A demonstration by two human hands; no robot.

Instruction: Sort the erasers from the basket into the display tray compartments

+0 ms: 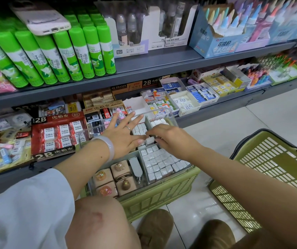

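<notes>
Over the clear plastic display tray point(169, 119), the right hand point(173, 139) pinches a small white block eraser point(150, 140), upright above the middle compartment; the left hand point(124, 137) lies flat, fingers point(137, 118) spread, just beside it.

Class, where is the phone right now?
In the head view, the phone lies at upper left, resting on top of the green glue sticks on the upper shelf.
</notes>
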